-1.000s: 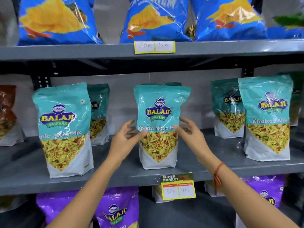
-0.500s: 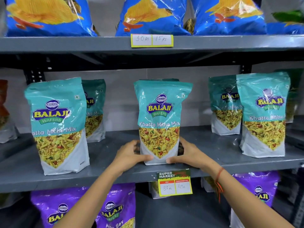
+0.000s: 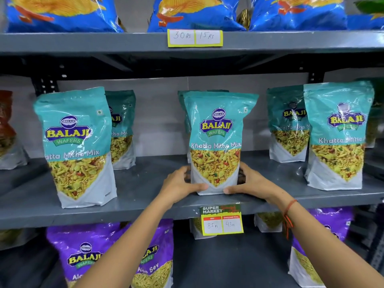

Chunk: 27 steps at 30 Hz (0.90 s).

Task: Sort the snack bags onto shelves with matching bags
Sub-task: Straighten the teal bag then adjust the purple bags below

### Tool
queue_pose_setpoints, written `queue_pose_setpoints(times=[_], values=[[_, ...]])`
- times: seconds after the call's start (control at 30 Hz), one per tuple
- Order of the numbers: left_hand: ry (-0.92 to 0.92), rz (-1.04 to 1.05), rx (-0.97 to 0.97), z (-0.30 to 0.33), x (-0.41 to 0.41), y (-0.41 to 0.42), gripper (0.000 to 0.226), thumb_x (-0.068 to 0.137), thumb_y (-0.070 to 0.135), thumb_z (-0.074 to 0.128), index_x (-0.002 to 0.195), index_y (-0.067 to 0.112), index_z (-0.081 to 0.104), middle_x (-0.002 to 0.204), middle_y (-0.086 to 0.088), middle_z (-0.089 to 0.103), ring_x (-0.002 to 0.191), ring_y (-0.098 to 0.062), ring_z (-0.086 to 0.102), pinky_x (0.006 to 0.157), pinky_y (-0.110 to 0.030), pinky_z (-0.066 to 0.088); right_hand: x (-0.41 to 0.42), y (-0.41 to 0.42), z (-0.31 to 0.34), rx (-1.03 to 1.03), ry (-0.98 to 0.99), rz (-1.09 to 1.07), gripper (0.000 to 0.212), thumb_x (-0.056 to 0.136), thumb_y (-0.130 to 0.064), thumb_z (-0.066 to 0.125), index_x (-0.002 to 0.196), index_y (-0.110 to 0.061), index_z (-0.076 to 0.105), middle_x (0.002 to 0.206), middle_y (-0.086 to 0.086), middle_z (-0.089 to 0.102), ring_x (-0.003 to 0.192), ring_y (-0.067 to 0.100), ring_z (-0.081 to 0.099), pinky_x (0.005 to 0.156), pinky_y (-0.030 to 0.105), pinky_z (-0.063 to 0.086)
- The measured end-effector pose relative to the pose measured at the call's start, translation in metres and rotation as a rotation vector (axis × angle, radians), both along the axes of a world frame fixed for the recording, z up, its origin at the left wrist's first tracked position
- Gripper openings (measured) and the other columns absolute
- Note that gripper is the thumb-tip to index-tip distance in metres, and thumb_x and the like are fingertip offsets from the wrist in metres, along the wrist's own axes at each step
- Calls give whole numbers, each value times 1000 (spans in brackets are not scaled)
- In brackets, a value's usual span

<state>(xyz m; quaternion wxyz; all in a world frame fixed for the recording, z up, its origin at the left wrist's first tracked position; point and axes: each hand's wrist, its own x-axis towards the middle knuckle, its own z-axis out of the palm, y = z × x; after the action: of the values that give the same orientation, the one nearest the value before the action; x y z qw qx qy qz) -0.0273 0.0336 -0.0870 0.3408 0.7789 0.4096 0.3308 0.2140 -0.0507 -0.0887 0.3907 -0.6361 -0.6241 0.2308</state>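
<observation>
A teal Khatta Mitha Mix bag [image 3: 217, 140] stands upright at the middle of the grey middle shelf [image 3: 145, 183]. My left hand [image 3: 180, 183] grips its lower left corner and my right hand [image 3: 251, 181] grips its lower right corner, thumbs across the white base. Another teal bag [image 3: 182, 113] stands partly hidden right behind it. Matching teal bags stand on the same shelf: one at the left front [image 3: 75, 146], one behind it [image 3: 122, 129], and two at the right [image 3: 337, 136] [image 3: 287, 123].
Blue chip bags [image 3: 197, 15] fill the top shelf above a price label [image 3: 195, 37]. Purple Aloo Sev bags [image 3: 87, 254] [image 3: 324, 242] stand on the lower shelf. A yellow price tag [image 3: 221, 220] hangs on the middle shelf edge. A reddish bag [image 3: 7, 129] sits far left.
My hands dropped from the bag's middle to its base corners and closed on it. The view moved closer to the shelf.
</observation>
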Motion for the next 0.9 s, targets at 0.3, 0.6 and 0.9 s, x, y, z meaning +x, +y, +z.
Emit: queue_pose_setpoints(times=[0.3, 0.6, 0.9], values=[[-429, 176, 217, -9, -46, -46, 61, 72, 30, 83, 128, 26, 59, 116, 7, 69, 97, -6, 70, 86, -23, 55, -37, -61, -47, 879, 246, -537, 28, 90, -22, 70, 114, -11, 63, 106, 0, 67, 95, 0, 63, 85, 21, 48], [-600, 555, 131, -147, -144, -79, 31, 81, 15, 74, 111, 10, 67, 98, -8, 73, 80, 5, 67, 70, -11, 51, -108, -52, -211, 653, 568, -643, 13, 88, -27, 64, 90, -38, 58, 87, -7, 59, 79, 2, 55, 75, 18, 45], [-135, 428, -536, -273, -184, -35, 82, 74, 16, 83, 143, 10, 39, 133, -6, 49, 119, -29, 56, 102, -46, 48, -191, 31, -299, -329, 356, 99, 82, 67, -16, 88, 134, -28, 41, 134, 1, 53, 123, 18, 54, 100, 35, 49]])
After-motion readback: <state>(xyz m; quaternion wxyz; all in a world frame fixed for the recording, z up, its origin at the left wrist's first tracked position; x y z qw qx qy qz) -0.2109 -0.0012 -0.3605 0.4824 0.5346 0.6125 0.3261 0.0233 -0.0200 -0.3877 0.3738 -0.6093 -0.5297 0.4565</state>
